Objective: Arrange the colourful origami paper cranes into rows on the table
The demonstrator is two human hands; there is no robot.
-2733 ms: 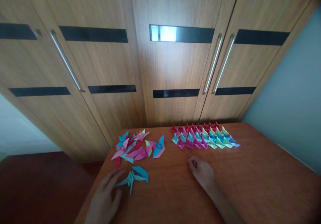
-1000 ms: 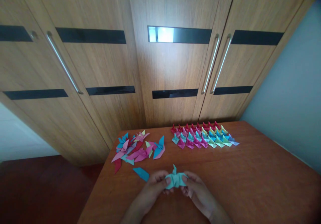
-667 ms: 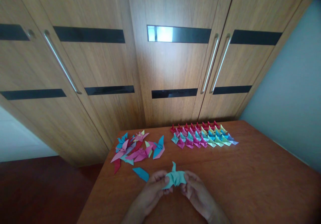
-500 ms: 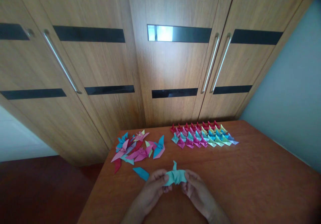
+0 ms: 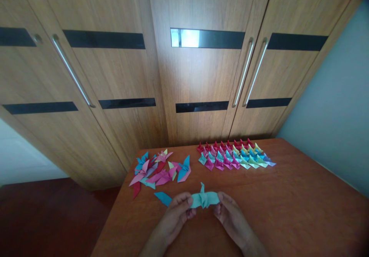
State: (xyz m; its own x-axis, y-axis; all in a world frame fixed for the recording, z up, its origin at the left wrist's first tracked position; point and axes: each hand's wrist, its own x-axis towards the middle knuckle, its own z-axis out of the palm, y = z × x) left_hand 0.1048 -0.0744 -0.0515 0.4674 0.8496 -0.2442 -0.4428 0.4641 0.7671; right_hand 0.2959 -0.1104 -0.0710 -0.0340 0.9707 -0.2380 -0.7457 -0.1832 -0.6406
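Observation:
Between my two hands is a mint-green origami crane (image 5: 205,199), held over the table with its wings spread flat to both sides and a narrow point of paper sticking up at the far side. My left hand (image 5: 179,211) pinches the left wing between thumb and fingers. The tip of the right wing is pinched in my right hand (image 5: 228,211). Just beyond my left hand lies a blue folded paper piece (image 5: 163,198), its near end partly hidden by the fingers.
A loose pile of coloured origami cranes (image 5: 157,172) lies on the table's left. Farther back, rows of small standing folded cranes (image 5: 230,158) are lined up by colour. The brown table (image 5: 273,207) meets a wooden wardrobe (image 5: 198,80) behind and a pale wall (image 5: 331,126) at right.
My hands have moved slightly apart, the right one more. The crane's wings are now stretched wider and flatter, and its middle has opened out.

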